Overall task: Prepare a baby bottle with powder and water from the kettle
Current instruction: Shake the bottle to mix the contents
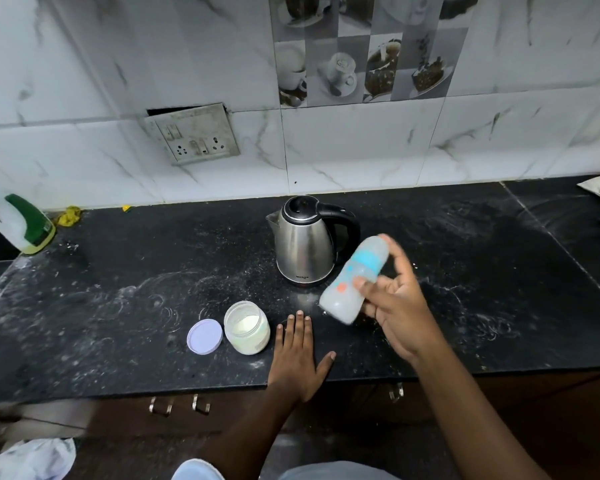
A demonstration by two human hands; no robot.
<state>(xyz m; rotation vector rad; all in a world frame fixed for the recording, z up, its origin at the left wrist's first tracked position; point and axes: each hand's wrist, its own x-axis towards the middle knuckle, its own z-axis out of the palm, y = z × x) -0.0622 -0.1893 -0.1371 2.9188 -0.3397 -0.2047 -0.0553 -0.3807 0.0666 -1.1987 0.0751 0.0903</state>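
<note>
My right hand (394,306) grips a baby bottle (352,280) with a blue collar, tilted and blurred, held above the black counter (118,289); milky white liquid fills its lower part. Just behind it stands a steel kettle (303,240) with a black lid and handle, lid closed. My left hand (297,351) lies flat on the counter, fingers spread, holding nothing. Left of that hand sits an open powder jar (246,327) with white powder inside. Its lilac lid (204,336) lies flat beside the jar.
A white and green spray bottle (18,223) stands at the counter's far left. A wall socket (194,135) is set in the marble tiles behind. Powder smears dust the counter. Drawer handles (179,405) show below the front edge. A cloth (32,459) lies at lower left.
</note>
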